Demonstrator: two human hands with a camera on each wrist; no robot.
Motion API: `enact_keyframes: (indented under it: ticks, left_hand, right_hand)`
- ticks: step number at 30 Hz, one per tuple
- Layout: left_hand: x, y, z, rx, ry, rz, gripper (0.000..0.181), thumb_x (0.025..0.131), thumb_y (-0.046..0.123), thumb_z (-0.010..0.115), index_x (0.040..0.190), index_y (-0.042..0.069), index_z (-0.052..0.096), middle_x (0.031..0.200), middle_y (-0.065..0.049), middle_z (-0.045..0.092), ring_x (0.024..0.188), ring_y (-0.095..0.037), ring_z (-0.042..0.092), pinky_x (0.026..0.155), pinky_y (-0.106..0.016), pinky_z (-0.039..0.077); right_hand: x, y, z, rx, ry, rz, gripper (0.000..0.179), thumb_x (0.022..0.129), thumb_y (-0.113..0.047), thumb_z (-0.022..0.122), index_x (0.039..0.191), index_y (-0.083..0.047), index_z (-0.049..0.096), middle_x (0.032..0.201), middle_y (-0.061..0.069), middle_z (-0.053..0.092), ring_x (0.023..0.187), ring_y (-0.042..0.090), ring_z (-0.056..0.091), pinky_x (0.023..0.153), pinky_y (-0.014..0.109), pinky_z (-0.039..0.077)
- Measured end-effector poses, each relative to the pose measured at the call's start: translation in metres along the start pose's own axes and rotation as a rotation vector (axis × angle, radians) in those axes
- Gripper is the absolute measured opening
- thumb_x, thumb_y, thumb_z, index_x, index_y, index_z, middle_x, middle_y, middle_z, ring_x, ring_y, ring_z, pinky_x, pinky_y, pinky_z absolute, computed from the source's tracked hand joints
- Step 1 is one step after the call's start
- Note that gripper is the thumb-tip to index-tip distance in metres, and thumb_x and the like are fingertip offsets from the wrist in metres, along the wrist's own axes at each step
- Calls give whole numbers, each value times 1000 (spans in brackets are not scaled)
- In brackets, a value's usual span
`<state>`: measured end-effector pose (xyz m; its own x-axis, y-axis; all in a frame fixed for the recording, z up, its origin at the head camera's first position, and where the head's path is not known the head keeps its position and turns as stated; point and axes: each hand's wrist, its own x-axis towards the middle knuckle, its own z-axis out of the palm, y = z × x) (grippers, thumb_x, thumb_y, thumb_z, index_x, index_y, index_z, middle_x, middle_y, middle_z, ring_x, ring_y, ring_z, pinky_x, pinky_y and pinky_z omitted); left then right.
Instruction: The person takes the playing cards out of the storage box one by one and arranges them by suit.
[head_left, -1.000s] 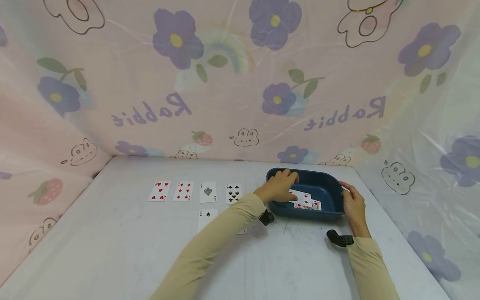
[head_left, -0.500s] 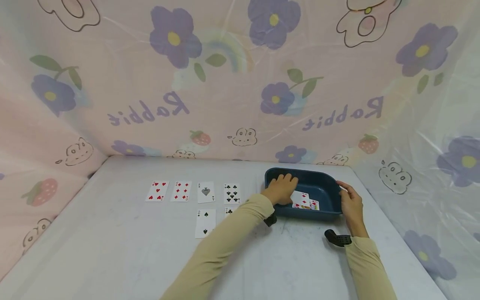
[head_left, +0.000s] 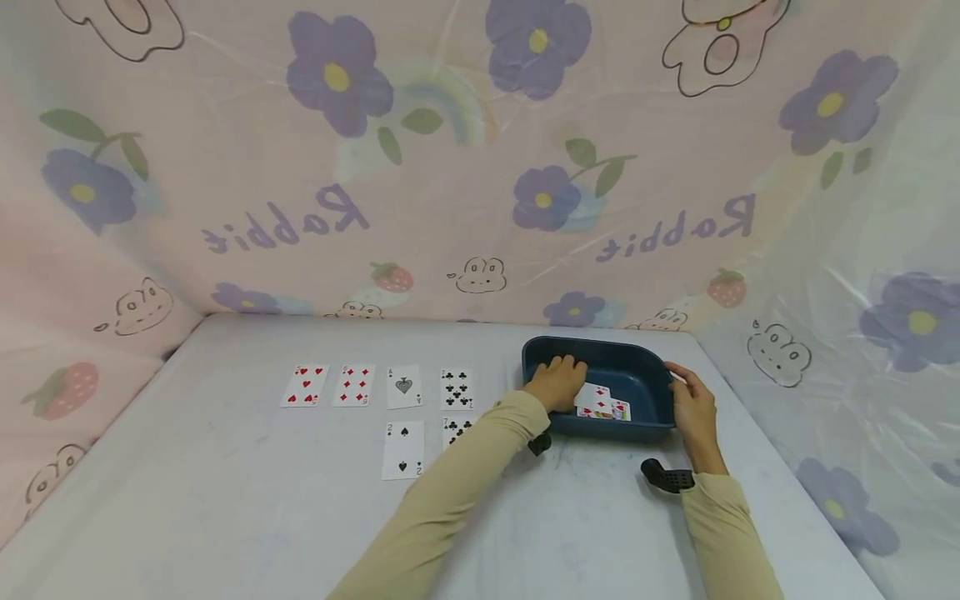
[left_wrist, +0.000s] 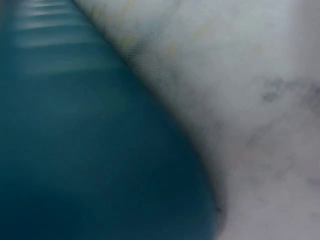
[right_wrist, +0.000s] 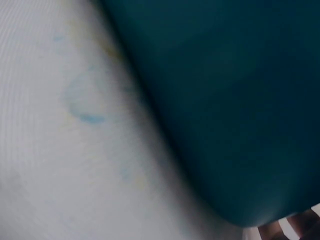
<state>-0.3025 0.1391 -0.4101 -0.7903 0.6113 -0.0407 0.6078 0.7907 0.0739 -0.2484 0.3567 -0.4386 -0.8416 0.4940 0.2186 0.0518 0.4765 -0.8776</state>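
A dark blue plastic basin (head_left: 637,427) stands on the table at the right of the head view. Several playing cards (head_left: 594,396) lie face up inside it, a diamond card on top. My left hand (head_left: 557,383) reaches over the basin's left side with its fingers bent down into it, next to these cards; its fingertips are hidden, and I cannot tell whether they pinch a card. My right hand (head_left: 693,412) grips the basin's right end at the rim. In the right wrist view its fingers (right_wrist: 302,224) show at the basin's edge.
Left of the basin lie a five of hearts (head_left: 304,386), a six of diamonds (head_left: 352,386), an ace of spades (head_left: 404,387) and a seven of clubs (head_left: 457,389). Below are a two of spades (head_left: 402,450) and a club card (head_left: 454,428) partly behind the left sleeve (head_left: 465,475).
My left hand has moved deeper into the basin, off the top card it overlapped before. My right hand keeps its grip. The whole view has shifted slightly.
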Motion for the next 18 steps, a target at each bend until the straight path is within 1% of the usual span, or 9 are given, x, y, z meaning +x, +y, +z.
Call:
enact_keyframes:
  ticks: [3, 6, 12, 14, 16, 18]
  left_hand:
    - [1, -1, 1, -22, -4, -7, 43, 91, 23, 68, 129, 17, 49, 127, -4, 49, 115, -19, 46, 92, -37, 41]
    - [2, -2, 1, -39, -17, -15, 43, 91, 23, 67, 129, 17, 49, 128, -4, 51, 117, -19, 47, 94, -38, 41]
    - [4, -1, 4, -59, -59, -39, 51, 94, 24, 63, 140, 18, 43, 138, -3, 48, 125, -20, 45, 100, -40, 37]
    - [4, -1, 4, -63, -64, -41, 51, 95, 24, 62, 142, 18, 43, 140, -4, 48, 126, -21, 44, 101, -40, 37]
    - [5, -1, 4, -68, -68, -40, 51, 95, 23, 62, 142, 18, 42, 141, -3, 47, 127, -20, 43, 102, -41, 36]
    - [6, -1, 5, -69, -70, -35, 50, 95, 23, 62, 141, 18, 43, 141, -3, 47, 127, -20, 44, 102, -41, 37]
  right_hand:
    - [-1, -1, 0, 1, -9, -12, 39, 99, -15, 41, 134, -9, 57, 83, 6, 52, 71, 12, 45, 60, 25, 35]
    - [-1, -1, 0, 4, -17, -7, 39, 100, -15, 40, 135, -10, 57, 88, 10, 53, 75, 13, 45, 62, 25, 35]
    - [-1, 0, 1, 4, -29, 27, 41, 100, -16, 38, 137, -11, 54, 103, 16, 56, 85, 18, 46, 67, 26, 36]
    - [-1, 0, 1, 4, -37, 34, 42, 101, -17, 37, 139, -11, 53, 108, 16, 55, 88, 20, 46, 69, 27, 35]
    - [-2, -1, 0, 4, -38, 33, 42, 101, -17, 36, 139, -11, 53, 107, 15, 55, 87, 19, 45, 68, 27, 35]
    - [-2, -1, 0, 8, -29, 21, 41, 101, -16, 38, 137, -11, 54, 98, 12, 54, 80, 15, 46, 65, 26, 35]
